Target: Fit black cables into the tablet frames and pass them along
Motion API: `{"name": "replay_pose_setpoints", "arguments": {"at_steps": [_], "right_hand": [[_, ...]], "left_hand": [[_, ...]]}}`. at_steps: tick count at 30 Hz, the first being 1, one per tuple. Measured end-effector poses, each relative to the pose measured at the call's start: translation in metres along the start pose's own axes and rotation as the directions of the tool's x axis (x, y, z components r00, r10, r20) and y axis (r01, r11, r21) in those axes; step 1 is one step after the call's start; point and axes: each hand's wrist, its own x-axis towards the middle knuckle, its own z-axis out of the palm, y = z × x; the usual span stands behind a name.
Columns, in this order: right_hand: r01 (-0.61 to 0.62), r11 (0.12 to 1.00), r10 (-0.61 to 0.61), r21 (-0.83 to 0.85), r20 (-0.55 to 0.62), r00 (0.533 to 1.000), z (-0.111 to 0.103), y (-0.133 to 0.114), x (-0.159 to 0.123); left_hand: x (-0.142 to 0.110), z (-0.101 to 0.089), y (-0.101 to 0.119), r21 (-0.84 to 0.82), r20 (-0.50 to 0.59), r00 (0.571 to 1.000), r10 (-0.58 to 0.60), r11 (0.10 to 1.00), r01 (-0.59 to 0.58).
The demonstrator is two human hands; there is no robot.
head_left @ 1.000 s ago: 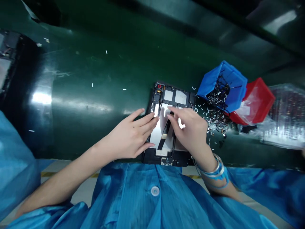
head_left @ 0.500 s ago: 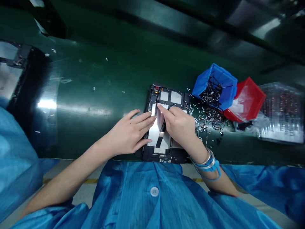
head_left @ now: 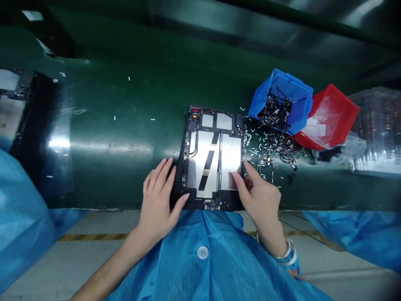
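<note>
An opened tablet body point(head_left: 213, 156), black frame with silver plates and a black flex cable across the middle, lies on the green belt point(head_left: 125, 125) near its front edge. My left hand point(head_left: 159, 192) rests at the tablet's lower left edge, fingers stretched along the side and thumb on the bottom corner. My right hand point(head_left: 258, 194) holds the lower right edge, thumb on the silver plate and fingers at the side. A blue wrist strap point(head_left: 286, 255) circles my right wrist.
A tipped blue bin point(head_left: 283, 102) spills small black cables and white bits point(head_left: 269, 144) onto the belt right of the tablet. A red bin point(head_left: 330, 115) and a clear plastic tray point(head_left: 379, 133) lie further right. Another dark device point(head_left: 15, 104) sits far left.
Both hands left the middle of the tablet and drew back to its lower corners. The flex cable and silver plates are now uncovered. The view shifted slightly.
</note>
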Motion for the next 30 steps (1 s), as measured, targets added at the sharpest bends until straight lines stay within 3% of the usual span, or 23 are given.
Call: {"name": "replay_pose_setpoints", "arguments": {"at_steps": [3, 6, 9, 13, 20, 24, 30], "right_hand": [[0.019, 0.994, -0.006, 0.105, -0.116, 0.993, -0.003, -0.001, 0.012], [0.148, 0.939, -0.077, 0.311, -0.23, 0.97, -0.005, -0.01, 0.045], [0.263, 0.842, -0.233, 0.471, -0.123, 0.965, 0.002, -0.029, 0.088], [0.219, 0.837, -0.276, 0.502, 0.042, 0.96, 0.02, -0.055, 0.123], [0.178, 0.74, -0.244, 0.649, 0.013, 0.97, 0.026, -0.057, 0.127], [0.197, 0.684, -0.332, 0.703, 0.059, 0.941, 0.018, -0.053, 0.13], [0.169, 0.79, -0.334, 0.589, 0.183, 0.925, 0.009, -0.055, 0.139]], "left_hand": [[0.013, -0.003, 0.001, 0.03, -0.047, 0.999, 0.026, 0.999, -0.024], [0.035, -0.006, 0.002, 0.124, -0.062, 0.984, 0.167, 0.98, -0.158], [0.053, -0.003, 0.004, 0.237, -0.006, 0.969, 0.247, 0.942, -0.238], [0.061, 0.005, 0.003, 0.291, 0.049, 0.967, 0.248, 0.923, -0.252], [0.062, 0.001, -0.002, 0.281, 0.084, 0.96, 0.268, 0.918, -0.28], [0.064, -0.002, -0.005, 0.259, 0.114, 0.955, 0.275, 0.919, -0.296], [0.067, -0.003, -0.008, 0.26, 0.125, 0.941, 0.315, 0.905, -0.337]]}}
